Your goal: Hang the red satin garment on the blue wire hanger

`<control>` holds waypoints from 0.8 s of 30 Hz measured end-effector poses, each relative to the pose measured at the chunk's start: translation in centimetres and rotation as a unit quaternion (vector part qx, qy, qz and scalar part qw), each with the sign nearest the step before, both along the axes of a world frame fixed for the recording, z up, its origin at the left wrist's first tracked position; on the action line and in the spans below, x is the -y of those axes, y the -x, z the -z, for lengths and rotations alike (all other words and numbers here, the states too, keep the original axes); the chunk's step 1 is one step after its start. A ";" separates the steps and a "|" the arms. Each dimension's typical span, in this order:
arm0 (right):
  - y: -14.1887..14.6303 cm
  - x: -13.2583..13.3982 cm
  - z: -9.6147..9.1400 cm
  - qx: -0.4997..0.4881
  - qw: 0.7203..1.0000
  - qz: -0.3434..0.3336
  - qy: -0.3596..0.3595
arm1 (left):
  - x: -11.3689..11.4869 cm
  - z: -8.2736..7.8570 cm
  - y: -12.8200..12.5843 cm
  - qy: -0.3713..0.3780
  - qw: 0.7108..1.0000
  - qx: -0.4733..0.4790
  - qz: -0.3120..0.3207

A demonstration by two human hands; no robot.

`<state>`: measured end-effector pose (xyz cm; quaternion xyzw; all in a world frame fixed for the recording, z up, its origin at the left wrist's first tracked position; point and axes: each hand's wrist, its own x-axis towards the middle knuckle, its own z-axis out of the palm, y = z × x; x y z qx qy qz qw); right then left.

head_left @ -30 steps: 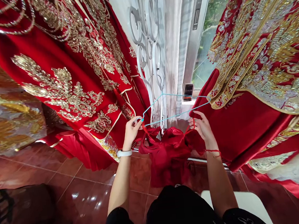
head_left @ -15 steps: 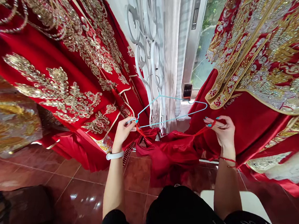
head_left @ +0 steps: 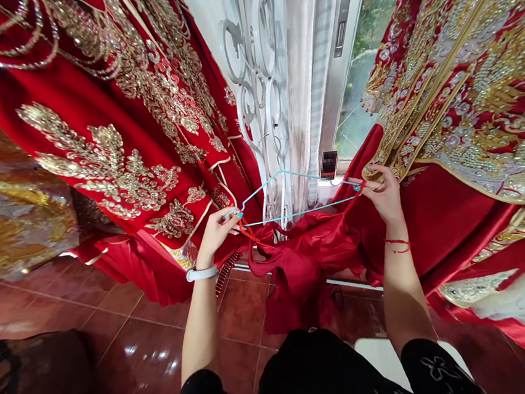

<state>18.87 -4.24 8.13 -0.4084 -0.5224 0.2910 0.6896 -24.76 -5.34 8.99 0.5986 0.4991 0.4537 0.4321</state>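
Note:
A light-blue wire clothes hanger (head_left: 310,208) is in front of me, its hook up by the white scrollwork. My left hand (head_left: 221,229) is closed on the hanger's left end, with a thin red strap looped there. My right hand (head_left: 380,189) is closed at the hanger's right end, fingertips pinched around the wire; a strap in these fingers is hard to make out. Below the hanger droops a dark-red satin garment (head_left: 305,255), bunched and hanging down toward the floor.
Red gowns with gold beadwork (head_left: 110,156) hang on the left, and a beaded gold-and-red gown (head_left: 457,97) on the right. White iron scrollwork (head_left: 234,51) stands ahead beside a window (head_left: 366,75). A white stool (head_left: 380,359) is near my right arm; dark bags (head_left: 38,379) lie lower left.
My right hand has moved up from below the hanger to its right end, and the red garment's right side has risen with it. My left hand stays at the left end.

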 end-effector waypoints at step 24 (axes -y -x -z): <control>3.8 -1.9 -1.5 0.333 0.943 0.002 -0.030 | 1.8 2.1 -2.5 -0.140 0.979 -0.033 -0.141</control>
